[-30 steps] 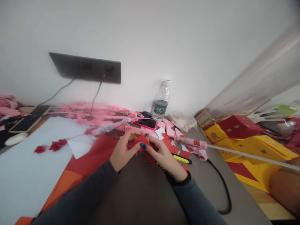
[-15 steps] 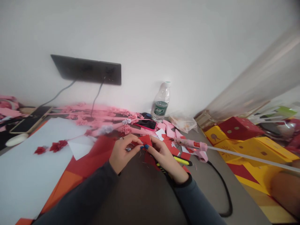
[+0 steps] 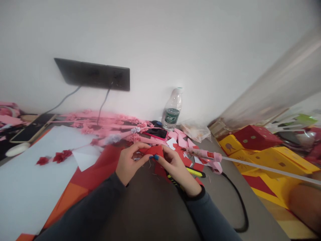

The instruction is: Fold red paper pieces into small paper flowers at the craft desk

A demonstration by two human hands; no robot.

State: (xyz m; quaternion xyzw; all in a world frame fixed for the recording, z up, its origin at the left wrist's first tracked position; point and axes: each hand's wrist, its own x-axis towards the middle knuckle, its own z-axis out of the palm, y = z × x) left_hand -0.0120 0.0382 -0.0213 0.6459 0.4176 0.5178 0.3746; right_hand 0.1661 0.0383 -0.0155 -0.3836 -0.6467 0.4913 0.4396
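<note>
A small piece of red paper point(image 3: 155, 151) is pinched between both hands above the grey table. My left hand point(image 3: 129, 164) grips its left side with thumb and fingers closed. On the other side my right hand point(image 3: 177, 166) pinches it, the blue-nailed thumb pressed on the near edge. Under and beside my right hand lies a yellow-and-black utility knife point(image 3: 195, 172), partly hidden by the wrist. Loose red, pink and white paper pieces point(image 3: 181, 154) are scattered just beyond that hand.
A pink glue gun point(image 3: 207, 155) with a long clear stick lies at right, its black cable curving forward. Behind are a water bottle point(image 3: 173, 110), a phone point(image 3: 156, 133) and pink paper flowers point(image 3: 115, 122). White sheets point(image 3: 32, 177) cover the left; yellow boxes point(image 3: 271, 160) stand right.
The red paper now shows wider between the fingers, reaching further left toward my left hand. Both hands have barely shifted; the things around them look the same.
</note>
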